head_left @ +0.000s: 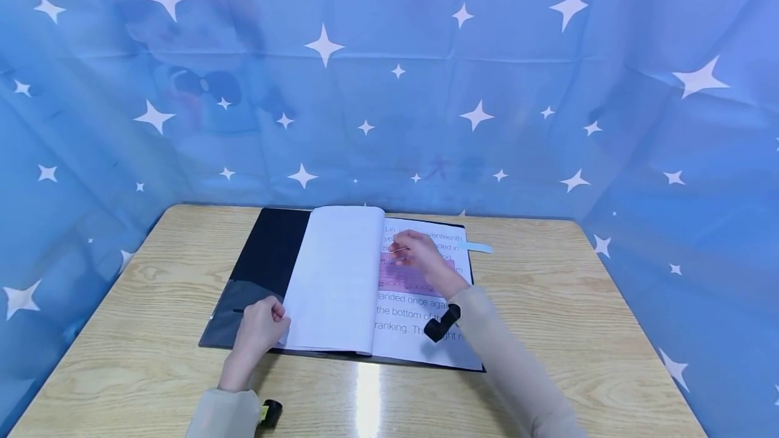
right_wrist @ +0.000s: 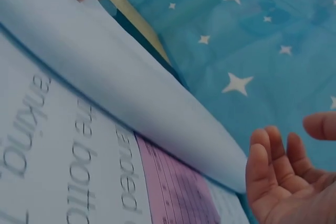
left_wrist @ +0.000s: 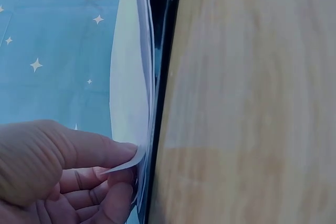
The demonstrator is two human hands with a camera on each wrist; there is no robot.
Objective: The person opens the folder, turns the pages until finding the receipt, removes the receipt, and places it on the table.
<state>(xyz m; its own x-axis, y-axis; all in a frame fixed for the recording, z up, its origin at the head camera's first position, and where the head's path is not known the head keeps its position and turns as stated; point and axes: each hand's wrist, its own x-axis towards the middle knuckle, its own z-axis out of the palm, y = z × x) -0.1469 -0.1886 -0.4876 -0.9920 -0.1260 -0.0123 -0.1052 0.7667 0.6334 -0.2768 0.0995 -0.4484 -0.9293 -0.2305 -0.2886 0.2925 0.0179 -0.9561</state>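
A black folder lies spread on the table with its printed sheets facing up. Its left side shows a blank white page; large print and a pink music strip cover the right page. At the lower left corner, my left hand pinches the blank page's edge between thumb and fingers, and the paper bends there in the left wrist view. My right hand hovers over the right page near the pink strip, fingers loosely bent, holding nothing.
A light blue tab sticks out past the folder's right edge. The folder rests on a wood-grain table, and a blue curtain with white stars hangs behind and at both sides. Both wrists carry small black cameras.
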